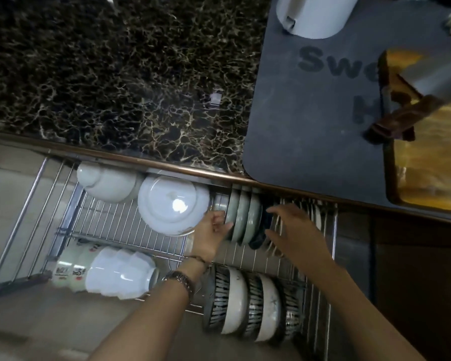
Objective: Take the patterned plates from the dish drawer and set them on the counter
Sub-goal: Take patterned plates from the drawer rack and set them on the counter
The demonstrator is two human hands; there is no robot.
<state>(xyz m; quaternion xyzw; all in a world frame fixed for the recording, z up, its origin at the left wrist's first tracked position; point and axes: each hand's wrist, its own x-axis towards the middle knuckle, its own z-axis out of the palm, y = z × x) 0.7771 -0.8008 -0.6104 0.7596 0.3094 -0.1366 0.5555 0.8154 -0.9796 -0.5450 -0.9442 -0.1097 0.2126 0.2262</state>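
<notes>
The dish drawer point(63, 204) is pulled out below the dark marble counter point(115, 74). A row of grey-green plates point(244, 217) stands on edge in its wire rack at the back, with a darker plate point(261, 230) just right of them. My left hand point(214, 230) touches the left face of this stack, fingers apart. My right hand point(294, 230) hovers open over the rack right of the stack, where thin white plates point(314, 212) stand. Neither hand holds anything.
White plates point(172, 204) and white bowls point(107, 183) lie at the drawer's back left. More white bowls point(120, 274) and striped bowls point(248, 303) lie at the front. On the counter sit a grey mat point(310, 126), a wooden board point(432, 165), a cleaver point(427, 87) and a white appliance point(315, 14).
</notes>
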